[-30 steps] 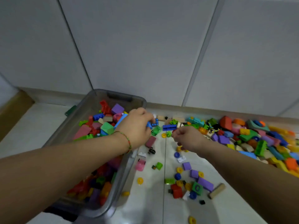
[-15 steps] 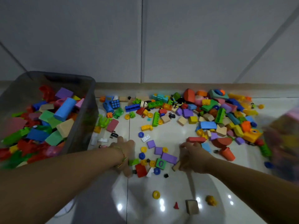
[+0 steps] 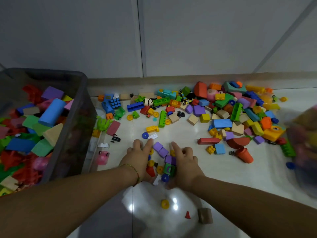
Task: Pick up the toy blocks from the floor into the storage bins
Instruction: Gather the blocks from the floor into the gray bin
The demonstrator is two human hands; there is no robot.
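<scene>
My left hand [image 3: 138,156] and my right hand [image 3: 186,162] lie on the floor on either side of a small cluster of blocks [image 3: 163,160]: purple squares, a green cube, a red piece, yellow and blue wheels. Both hands have fingers spread and touch the cluster's edges without lifting anything. A grey translucent storage bin [image 3: 80,107] stands at the left, filled with coloured blocks. A large pile of blocks [image 3: 236,112] covers the floor at the back right.
A second bin [image 3: 303,152] shows blurred at the right edge. A wall with a skirting board [image 3: 171,79] runs behind the pile. Near me lie a yellow wheel [image 3: 165,203], a small red cone [image 3: 187,215] and a wooden block [image 3: 205,215].
My left hand left the bin's edge and came down to the floor. Both hands have closed in toward each other around the small cluster, pushing its pieces together. The view swung right.
</scene>
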